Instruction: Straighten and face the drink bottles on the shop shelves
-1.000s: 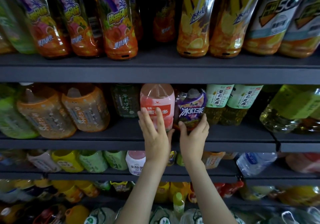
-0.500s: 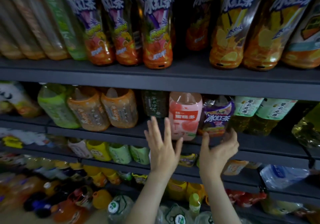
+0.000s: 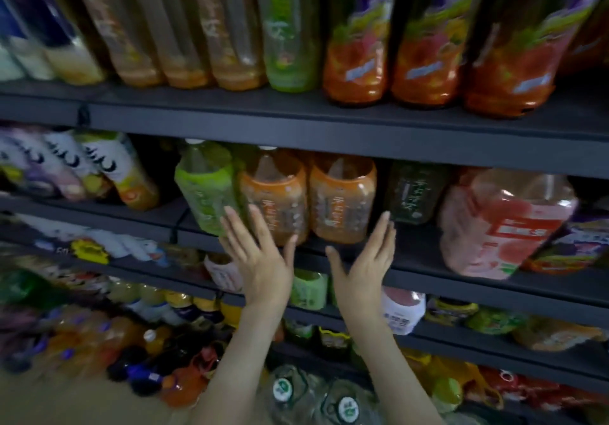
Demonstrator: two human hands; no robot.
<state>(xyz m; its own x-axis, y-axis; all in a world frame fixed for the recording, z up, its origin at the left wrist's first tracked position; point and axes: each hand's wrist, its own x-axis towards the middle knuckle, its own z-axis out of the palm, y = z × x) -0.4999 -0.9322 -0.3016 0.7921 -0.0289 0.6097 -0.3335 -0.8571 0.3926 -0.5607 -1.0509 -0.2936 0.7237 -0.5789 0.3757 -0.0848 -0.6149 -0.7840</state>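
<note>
Hovering before the middle shelf point(image 3: 421, 270), left hand point(image 3: 260, 260) fingers straight and spread, empty, in front of the left orange bottle point(image 3: 276, 190), right hand point(image 3: 365, 260) flat and empty beside the right orange bottle point(image 3: 342, 194), pink bottle point(image 3: 501, 223) further right.

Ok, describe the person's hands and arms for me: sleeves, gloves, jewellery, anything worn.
The left hand and right hand show no gloves or rings. The left forearm and right forearm are bare too, with no sleeve, watch or bracelet in view down to the picture's bottom edge. Blur hides finer detail such as the nails.
</note>
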